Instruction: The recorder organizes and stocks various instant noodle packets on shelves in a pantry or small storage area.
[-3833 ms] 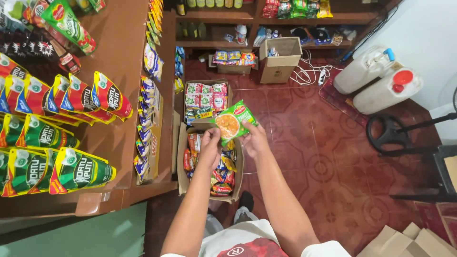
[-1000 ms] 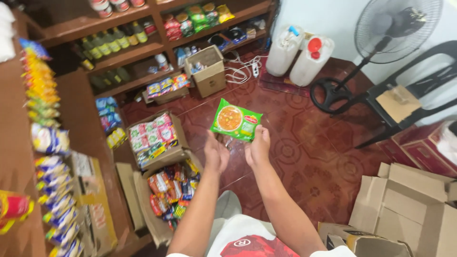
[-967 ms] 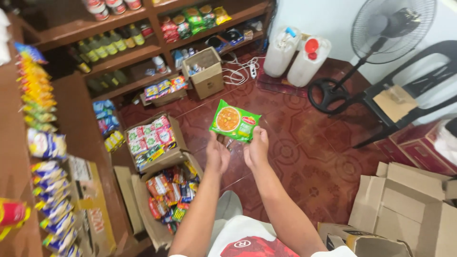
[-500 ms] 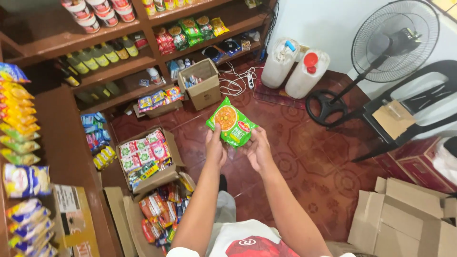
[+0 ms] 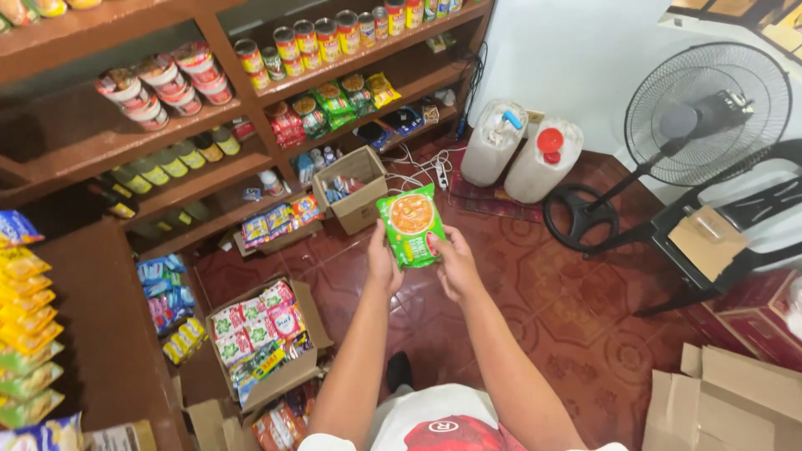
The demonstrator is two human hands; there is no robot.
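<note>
Green packet (image 5: 411, 225) held upright between both hands (image 5: 418, 266).

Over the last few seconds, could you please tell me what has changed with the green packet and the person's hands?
The view has swung from the hanging snack racks round to the wooden shelves of cans and the standing fan. The green packet has been turned from lying tilted to more upright. Unchanged: the left hand and right hand still hold it by its lower edges, out in front of the body.
</note>
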